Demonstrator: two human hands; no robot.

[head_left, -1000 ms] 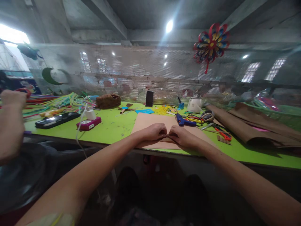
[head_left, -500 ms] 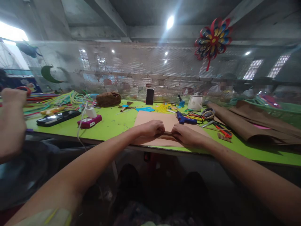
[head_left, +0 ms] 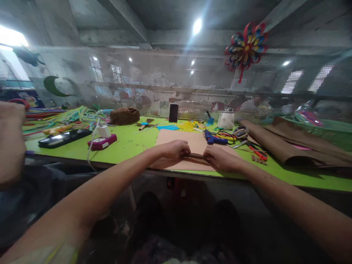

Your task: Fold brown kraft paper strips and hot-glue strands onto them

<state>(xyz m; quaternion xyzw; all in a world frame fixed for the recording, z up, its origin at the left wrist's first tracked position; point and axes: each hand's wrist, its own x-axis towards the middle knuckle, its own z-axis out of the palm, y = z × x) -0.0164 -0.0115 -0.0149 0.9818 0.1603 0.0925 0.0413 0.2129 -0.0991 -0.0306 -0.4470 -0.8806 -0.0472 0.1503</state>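
Observation:
A narrow brown paper strip [head_left: 197, 157] lies low over a tan board [head_left: 176, 136] at the table's front edge. Pinched on its left end is my left hand [head_left: 177, 149], fingers curled and closed. My right hand [head_left: 217, 156] grips the other end the same way, with a short gap of strip showing between the two. The fingertips partly cover the strip, so its ends are hidden. Just beyond my right hand, a blue glue gun [head_left: 214, 137] rests at the board's upper right.
Right of the board lie orange-handled scissors [head_left: 259, 152], a tape roll [head_left: 241, 132] and large brown paper sheets [head_left: 286, 143]. On the left are a magenta power strip [head_left: 102, 142], a black case [head_left: 65, 138] and a co-worker's arm [head_left: 11, 143]. A phone [head_left: 173, 113] stands behind.
My hands have moved slightly apart, and more of the strip shows between them. The whole view has shifted a little, and the co-worker's arm sits further left.

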